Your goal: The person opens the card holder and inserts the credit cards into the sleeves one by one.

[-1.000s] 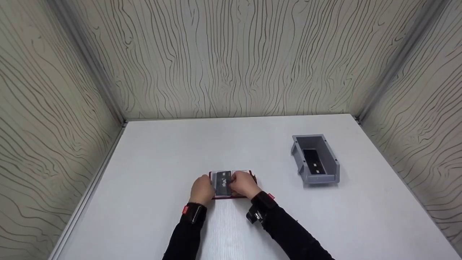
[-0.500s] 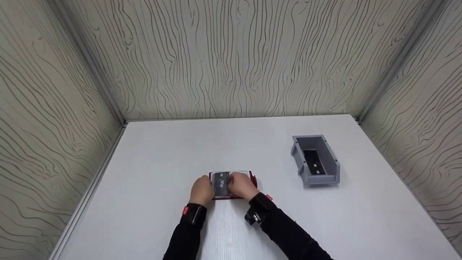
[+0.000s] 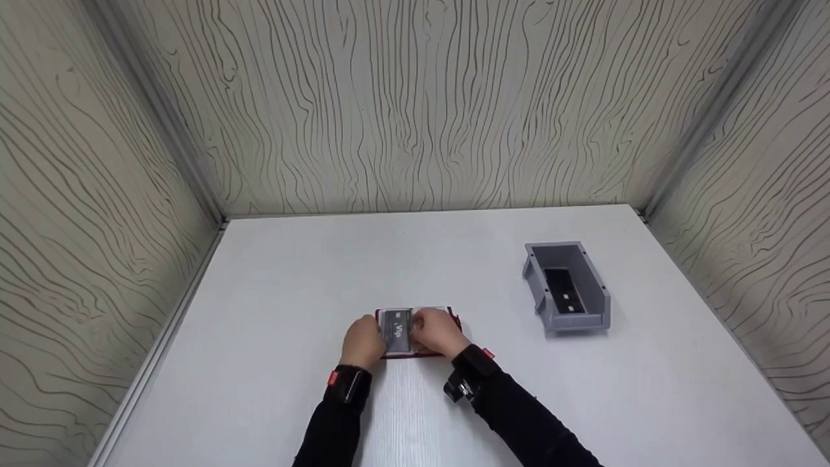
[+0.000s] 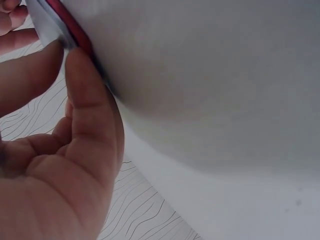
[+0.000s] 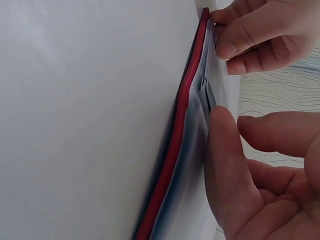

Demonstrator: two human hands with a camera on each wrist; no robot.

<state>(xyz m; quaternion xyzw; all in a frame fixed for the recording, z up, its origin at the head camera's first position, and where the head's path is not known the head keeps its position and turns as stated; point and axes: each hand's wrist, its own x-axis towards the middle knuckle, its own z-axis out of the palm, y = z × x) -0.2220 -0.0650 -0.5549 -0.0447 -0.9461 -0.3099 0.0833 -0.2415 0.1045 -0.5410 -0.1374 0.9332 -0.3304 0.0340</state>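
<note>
A red-edged card holder (image 3: 399, 356) with clear sleeves lies spread on the white table. On its left half is a dark grey card (image 3: 397, 331) lettered "Vip". My left hand (image 3: 363, 340) grips the holder's left edge; in the left wrist view its thumb (image 4: 35, 80) and index finger (image 4: 87, 95) close on the red border (image 4: 75, 30). Over the holder's middle, my right hand (image 3: 439, 332) has curled fingers at the card's right edge. The right wrist view shows a fingertip (image 5: 222, 120) against that edge, beside a clear sleeve (image 5: 192, 145). The right hand covers much of the holder's right half.
A grey plastic bin (image 3: 593, 320) stands at the right of the table, with dark cards (image 3: 561, 285) inside. Wood-patterned panels (image 3: 415, 110) enclose the table at the back and both sides.
The card has shifted slightly left on the holder, and my right hand has moved a little left with it. My left hand keeps its grip in the same place.
</note>
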